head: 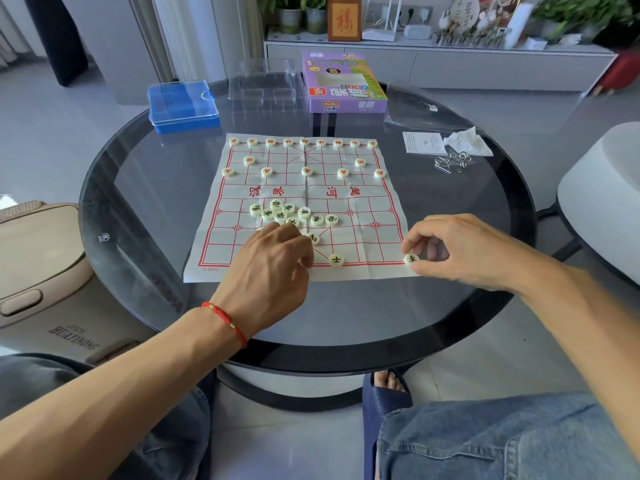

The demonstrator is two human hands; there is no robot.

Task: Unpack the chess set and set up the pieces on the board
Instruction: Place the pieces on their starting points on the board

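Observation:
A white paper board [367, 216] with red grid lines lies on the round glass table [138, 188]. Round cream pieces with red characters [304, 141] stand set out along its far rows. Several black-character pieces [287, 211] lie in a loose heap left of the board's middle. One black piece [336, 260] sits on the near row and another [313, 238] just above it. My left hand [273, 265] rests curled over the near row beside the heap; what its fingers hold is hidden. My right hand [460, 251] pinches a black piece [411, 259] at the board's near right corner.
At the back of the table stand a blue plastic box [183, 105], a clear plastic tray [266, 86] and the purple game box [343, 83]. A clear bag, a paper slip [423, 143], tissue and metal rings [453, 161] lie at the right. A white stool [602, 199] is right.

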